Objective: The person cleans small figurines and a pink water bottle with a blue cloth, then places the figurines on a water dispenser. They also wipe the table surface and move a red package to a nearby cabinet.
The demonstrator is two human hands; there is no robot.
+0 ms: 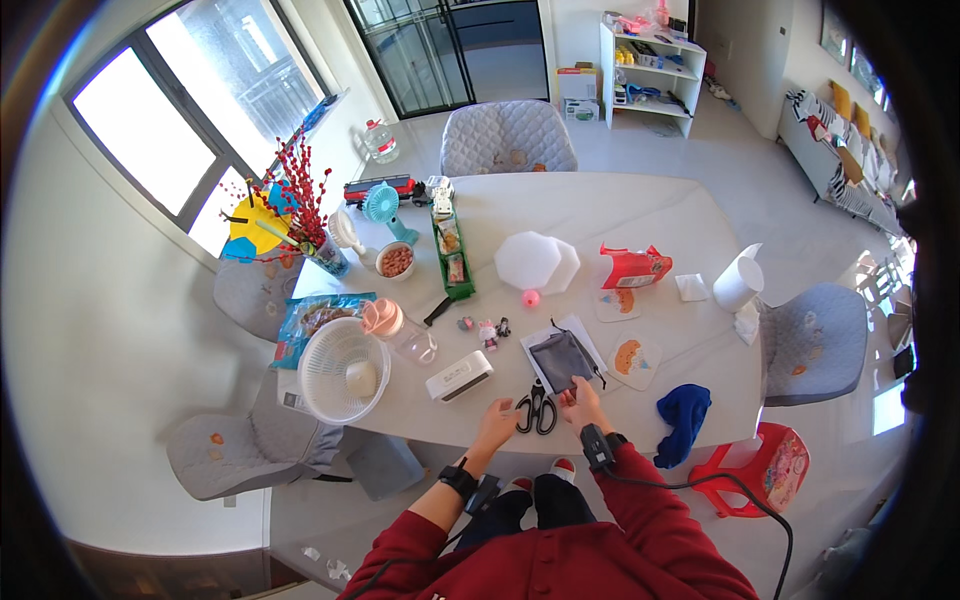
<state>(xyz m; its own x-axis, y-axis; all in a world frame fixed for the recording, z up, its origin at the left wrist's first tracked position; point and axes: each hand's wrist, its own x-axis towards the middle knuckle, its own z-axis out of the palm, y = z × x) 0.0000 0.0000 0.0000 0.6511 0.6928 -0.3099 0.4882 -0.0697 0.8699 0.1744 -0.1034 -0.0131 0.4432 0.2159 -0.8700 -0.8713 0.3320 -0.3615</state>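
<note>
A dark grey drawstring pouch [560, 356] lies on a white sheet [533, 345] near the table's front edge. My right hand [581, 405] is closed at the pouch's lower right corner, fingertips on the cloth. Black-handled scissors [538, 412] rest between my hands, their blades pointing away and partly hidden by the sheet and pouch. Just left of the scissor handles, my left hand [496, 424] hovers with fingers slightly apart and nothing visible in them. A long white box-shaped thing [460, 377] sits further left.
On the left stand a white basket [312, 392], a pink-lidded bottle [405, 335] and a bowl of brown pieces [396, 262]. A black-handled knife [437, 311] lies near a green tray [460, 288]. To the right are a dark blue cloth [683, 420], a red packet [635, 266] and a paper roll [738, 283].
</note>
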